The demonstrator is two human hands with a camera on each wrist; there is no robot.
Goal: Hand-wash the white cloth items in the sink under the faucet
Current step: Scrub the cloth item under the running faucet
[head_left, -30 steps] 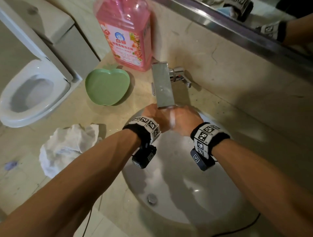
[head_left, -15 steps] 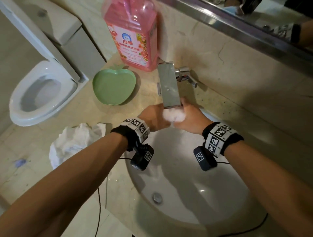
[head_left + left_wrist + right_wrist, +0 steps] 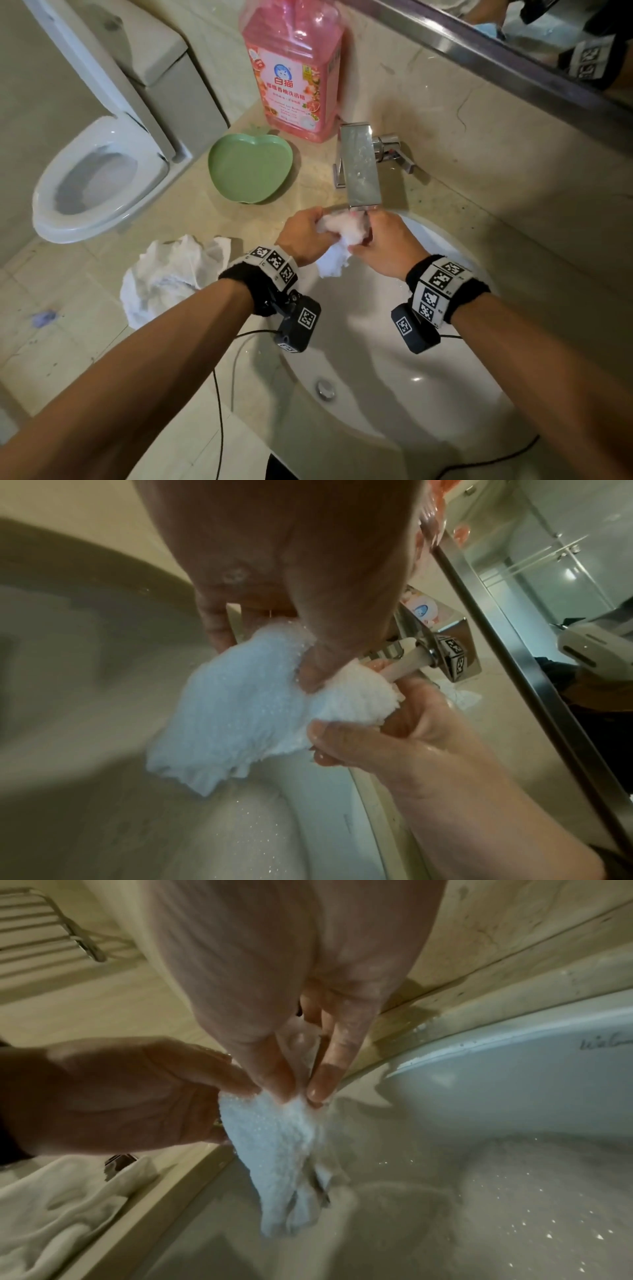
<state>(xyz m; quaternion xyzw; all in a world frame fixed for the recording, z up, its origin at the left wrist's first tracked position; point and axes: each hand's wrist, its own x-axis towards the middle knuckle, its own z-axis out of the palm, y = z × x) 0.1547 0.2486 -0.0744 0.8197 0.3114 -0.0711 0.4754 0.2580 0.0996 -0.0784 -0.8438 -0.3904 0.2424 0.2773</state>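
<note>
**White cloth under the running spout**

White terry, soaked and speckled with droplets, sits bunched between my two hands just below the faucet (image 3: pixel 359 164), a little above the centre of the head view. My left hand (image 3: pixel 303 236) pinches the small cloth (image 3: pixel 342 233) from its left side; in the left wrist view the thumb presses into the fabric while the other fingers (image 3: pixel 215 626) curl behind it. My right hand (image 3: pixel 387 245) grasps the same cloth from the right, thumb and forefinger nipping its top edge in the right wrist view. A loose tail of the cloth hangs down over the sink (image 3: pixel 445 394), clear of the bowl wall as far as I can tell. A stream of water (image 3: pixel 407 661) falls from the spout onto the bunched part, seen at centre right of the left wrist view.

On the counter (image 3: pixel 191 219) at left centre of the head view a second, larger crumpled white cloth (image 3: pixel 168 274) lies just beside the sink rim. Above it sits a green apple-shaped dish (image 3: pixel 250 168), and behind that, top centre, a pink detergent bottle (image 3: pixel 294 68) against the wall. The drain (image 3: pixel 325 389) shows low in the bowl. A toilet (image 3: pixel 99 178) fills the upper left; a mirror (image 3: pixel 565 41) edge crosses the upper right.
</note>
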